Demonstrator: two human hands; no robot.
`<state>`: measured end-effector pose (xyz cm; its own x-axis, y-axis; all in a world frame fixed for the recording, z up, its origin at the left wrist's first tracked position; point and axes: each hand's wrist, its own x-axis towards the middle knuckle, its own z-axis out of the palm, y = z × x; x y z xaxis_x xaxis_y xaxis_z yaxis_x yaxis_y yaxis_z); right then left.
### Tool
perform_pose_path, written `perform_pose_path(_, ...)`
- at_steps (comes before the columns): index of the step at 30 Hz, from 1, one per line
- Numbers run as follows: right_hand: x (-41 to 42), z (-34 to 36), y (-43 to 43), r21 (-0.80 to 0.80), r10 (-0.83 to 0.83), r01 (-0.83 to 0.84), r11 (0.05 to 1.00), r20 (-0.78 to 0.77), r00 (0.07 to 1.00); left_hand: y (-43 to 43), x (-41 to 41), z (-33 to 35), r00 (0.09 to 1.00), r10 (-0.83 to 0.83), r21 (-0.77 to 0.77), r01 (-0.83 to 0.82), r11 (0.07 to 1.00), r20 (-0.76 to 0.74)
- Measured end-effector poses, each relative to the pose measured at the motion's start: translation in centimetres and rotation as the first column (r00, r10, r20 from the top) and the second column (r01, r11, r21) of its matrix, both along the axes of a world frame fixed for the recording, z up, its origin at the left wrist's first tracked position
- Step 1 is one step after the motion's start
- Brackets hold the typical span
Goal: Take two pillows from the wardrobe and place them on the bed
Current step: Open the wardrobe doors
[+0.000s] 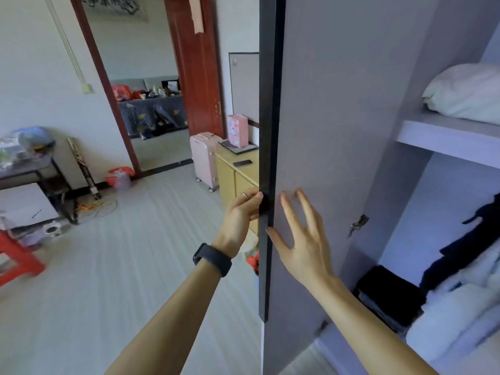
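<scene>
The wardrobe door (332, 109) stands swung out, its dark edge facing me. My left hand (243, 215) grips that dark edge from the outside, fingers curled round it. My right hand (300, 234) lies flat on the grey inner face of the door, fingers spread and straight. Inside the wardrobe, a pale pillow-like bundle (465, 90) lies on the upper shelf (443, 136) at the right. White folded bedding (460, 315) is stacked in the lower compartment. No bed is in view.
Dark clothes (476, 239) hang in the lower compartment beside a black folded pile (389, 296). Left of the door stand a yellow cabinet (235, 174) and a pink suitcase (204, 158). A red stool (19, 255) and a cluttered table (29, 169) are at the far left.
</scene>
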<state>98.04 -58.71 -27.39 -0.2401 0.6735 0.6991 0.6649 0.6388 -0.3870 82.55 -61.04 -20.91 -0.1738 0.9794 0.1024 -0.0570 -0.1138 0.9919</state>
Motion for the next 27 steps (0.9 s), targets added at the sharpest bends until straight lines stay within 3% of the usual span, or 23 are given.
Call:
perform_pose_path(4,-1.4,-0.4,1.0,0.017,-0.011,0.01,1.0,0.068,0.998,1.1,-1.8,0.4,0.998,0.067,-0.056,-0.066,0.996,0.02)
perform_pose_path(8,-1.1,0.0,1.1,0.008,0.022,-0.023,1.0,0.052,0.998,1.2,-1.7,1.1,0.999,0.046,-0.003,-0.046,0.999,0.021)
perform_pose_path(10,-0.9,0.8,1.3,0.001,0.049,-0.049,0.999,0.065,0.997,1.0,-1.3,1.2,0.994,0.094,0.084,-0.089,0.992,-0.057)
perform_pose_path(12,-0.3,1.3,0.9,-0.024,0.074,-0.073,0.997,0.071,0.995,0.0,-0.5,0.6,0.952,0.254,0.185,-0.223,0.957,-0.171)
perform_pose_path(14,1.1,1.2,-0.2,-0.068,0.073,-0.072,0.995,0.026,0.997,-1.8,0.5,-0.1,0.836,0.475,0.343,-0.376,0.861,-0.275)
perform_pose_path(16,3.2,0.2,-1.8,-0.096,0.044,-0.046,0.994,-0.018,0.999,-3.6,2.1,-1.1,0.762,0.559,0.494,-0.367,0.788,-0.326)
perform_pose_path(18,5.8,-1.6,-3.5,-0.138,0.01,-0.018,0.99,-0.051,0.999,-4.7,4.3,-2.2,0.781,0.485,0.53,-0.238,0.814,-0.393)
perform_pose_path(22,12.8,-6.9,-7.0,-0.284,-0.132,0.115,0.952,-0.041,0.99,-3.7,9.9,-5.8,0.796,0.117,0.31,0.092,0.946,-0.593)
perform_pose_path(27,22.1,-7.9,-11.1,-0.385,-0.409,0.392,0.835,0.042,0.912,-0.6,18.7,-8.3,0.737,-0.256,0.077,0.385,0.92,-0.625)
